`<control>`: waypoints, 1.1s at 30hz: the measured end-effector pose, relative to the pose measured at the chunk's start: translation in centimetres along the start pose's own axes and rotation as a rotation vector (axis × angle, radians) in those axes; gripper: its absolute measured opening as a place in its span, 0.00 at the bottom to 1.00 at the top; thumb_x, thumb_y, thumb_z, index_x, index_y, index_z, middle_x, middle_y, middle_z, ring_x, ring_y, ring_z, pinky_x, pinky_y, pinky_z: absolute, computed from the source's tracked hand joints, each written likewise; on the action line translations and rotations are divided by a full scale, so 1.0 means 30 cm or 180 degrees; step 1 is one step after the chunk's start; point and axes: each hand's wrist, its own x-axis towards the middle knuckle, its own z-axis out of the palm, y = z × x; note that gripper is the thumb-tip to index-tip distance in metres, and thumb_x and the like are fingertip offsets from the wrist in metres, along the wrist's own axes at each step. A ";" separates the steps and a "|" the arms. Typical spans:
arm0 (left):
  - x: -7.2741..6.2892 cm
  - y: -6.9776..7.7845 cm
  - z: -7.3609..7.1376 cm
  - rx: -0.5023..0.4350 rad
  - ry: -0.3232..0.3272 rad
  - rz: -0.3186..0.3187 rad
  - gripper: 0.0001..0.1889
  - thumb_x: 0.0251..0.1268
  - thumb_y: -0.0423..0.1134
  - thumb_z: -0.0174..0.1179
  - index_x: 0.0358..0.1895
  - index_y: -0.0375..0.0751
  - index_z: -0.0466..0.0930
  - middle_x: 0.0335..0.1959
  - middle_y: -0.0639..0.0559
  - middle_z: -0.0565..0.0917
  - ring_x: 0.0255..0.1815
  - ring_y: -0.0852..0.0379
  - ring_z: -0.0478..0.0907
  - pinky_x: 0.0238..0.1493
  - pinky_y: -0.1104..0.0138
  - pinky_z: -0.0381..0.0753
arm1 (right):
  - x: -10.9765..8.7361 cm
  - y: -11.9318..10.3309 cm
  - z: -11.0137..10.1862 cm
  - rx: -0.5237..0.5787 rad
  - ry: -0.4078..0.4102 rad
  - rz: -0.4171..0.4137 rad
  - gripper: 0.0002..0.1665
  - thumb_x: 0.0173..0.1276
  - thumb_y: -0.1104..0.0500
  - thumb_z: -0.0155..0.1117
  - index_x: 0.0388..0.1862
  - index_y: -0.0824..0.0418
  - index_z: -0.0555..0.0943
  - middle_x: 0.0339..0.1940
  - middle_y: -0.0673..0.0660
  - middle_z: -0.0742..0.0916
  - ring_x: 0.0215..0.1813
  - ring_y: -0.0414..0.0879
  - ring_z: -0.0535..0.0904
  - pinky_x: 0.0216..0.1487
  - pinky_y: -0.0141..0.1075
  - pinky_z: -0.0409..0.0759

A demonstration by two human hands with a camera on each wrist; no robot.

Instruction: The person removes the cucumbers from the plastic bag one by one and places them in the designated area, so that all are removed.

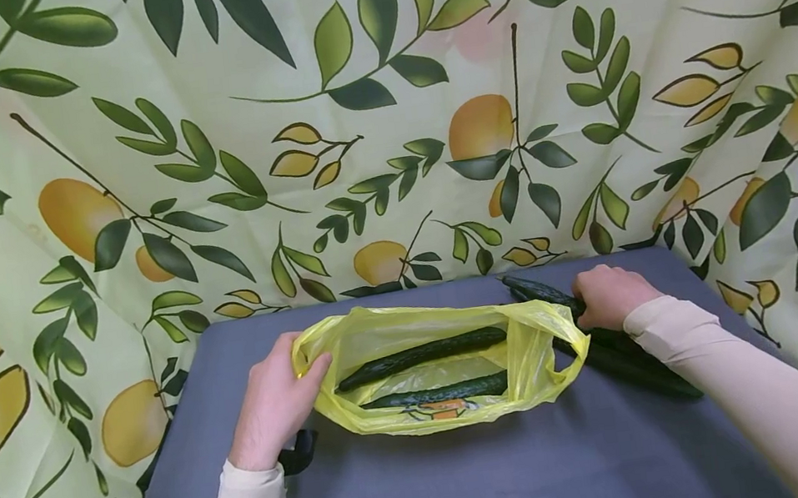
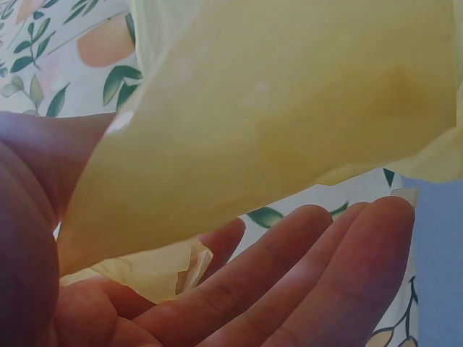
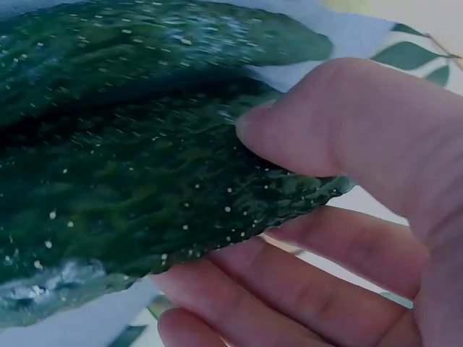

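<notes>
Held the left rim of a yellow plastic bag (image 1: 394, 329) with the left hand (image 1: 275, 400), pinching the film between the thumb and long, slightly bent fingers. Had the bag near the middle of a blue-grey counter (image 1: 475, 483), with its mouth spread wide and facing up. Contained within the bag a far cucumber (image 1: 420, 354) and a near cucumber (image 1: 448, 391), both dark green, lying lengthwise from left to right and apart from each other. Bore an orange printed motif (image 1: 444, 408) at the near side of the bag, and a looped handle (image 1: 555, 317) at its right end.

Gripped a third cucumber (image 3: 145, 188) with the right hand (image 1: 613, 296), to the right of the bag, with the thumb on top and the fingers below. Revealed in the right wrist view a neighbouring cucumber (image 3: 159, 50), just beside the third. Displayed in the head view one dark green end reaching far and left from the right hand, and a dark green length running near and right beneath the wrist; could not match either with certainty to the third cucumber.

Wore pale sleeves (image 1: 732, 365). Bordered the counter with a hanging cloth (image 1: 410, 218) of leaves and orange fruit.
</notes>
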 end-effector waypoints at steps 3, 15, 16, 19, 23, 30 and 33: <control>0.001 0.000 -0.002 0.0015 0.0019 0.0008 0.23 0.77 0.49 0.65 0.66 0.41 0.77 0.40 0.45 0.87 0.30 0.55 0.81 0.31 0.63 0.79 | 0.010 0.008 0.026 0.0013 -0.0027 -0.0001 0.10 0.60 0.59 0.78 0.25 0.56 0.83 0.22 0.53 0.81 0.26 0.48 0.75 0.29 0.42 0.72; 0.006 -0.002 -0.007 0.0046 0.0040 -0.0015 0.23 0.77 0.49 0.65 0.67 0.42 0.77 0.42 0.46 0.88 0.32 0.54 0.81 0.32 0.63 0.79 | 0.025 0.017 0.077 0.0048 -0.0054 0.0033 0.04 0.65 0.64 0.70 0.30 0.57 0.86 0.27 0.55 0.85 0.28 0.51 0.77 0.30 0.44 0.74; 0.006 -0.002 -0.007 0.0047 0.0038 -0.0021 0.23 0.77 0.49 0.65 0.67 0.42 0.77 0.41 0.46 0.87 0.32 0.54 0.81 0.32 0.63 0.79 | 0.027 0.018 0.081 0.0058 -0.0055 0.0037 0.04 0.65 0.64 0.69 0.30 0.57 0.86 0.27 0.55 0.85 0.29 0.51 0.77 0.30 0.45 0.74; 0.005 -0.002 -0.007 0.0040 0.0031 -0.0036 0.23 0.77 0.49 0.65 0.67 0.41 0.77 0.41 0.45 0.87 0.32 0.55 0.81 0.31 0.64 0.79 | 0.030 0.025 0.093 0.0081 -0.0072 0.0047 0.04 0.67 0.64 0.67 0.32 0.58 0.86 0.29 0.56 0.86 0.30 0.51 0.78 0.31 0.46 0.76; 0.003 -0.001 -0.008 0.0033 0.0051 -0.0024 0.23 0.77 0.49 0.65 0.67 0.41 0.77 0.42 0.45 0.87 0.32 0.54 0.81 0.31 0.64 0.79 | 0.031 0.030 0.101 0.0119 -0.0091 0.0079 0.05 0.69 0.63 0.65 0.38 0.60 0.88 0.33 0.59 0.89 0.33 0.53 0.80 0.33 0.49 0.79; 0.000 0.005 -0.010 0.0005 0.0046 -0.0002 0.23 0.77 0.48 0.65 0.66 0.40 0.77 0.41 0.45 0.87 0.31 0.54 0.80 0.31 0.64 0.79 | 0.016 0.027 0.097 0.0159 -0.0045 0.0098 0.09 0.70 0.59 0.66 0.42 0.61 0.89 0.37 0.62 0.90 0.35 0.54 0.82 0.35 0.51 0.80; -0.001 0.006 -0.009 0.0003 0.0051 -0.0001 0.22 0.77 0.48 0.65 0.66 0.40 0.77 0.41 0.45 0.87 0.31 0.55 0.80 0.31 0.64 0.79 | 0.007 0.022 0.078 0.0153 -0.0050 0.0096 0.16 0.69 0.54 0.69 0.47 0.65 0.89 0.41 0.65 0.91 0.36 0.54 0.84 0.36 0.52 0.82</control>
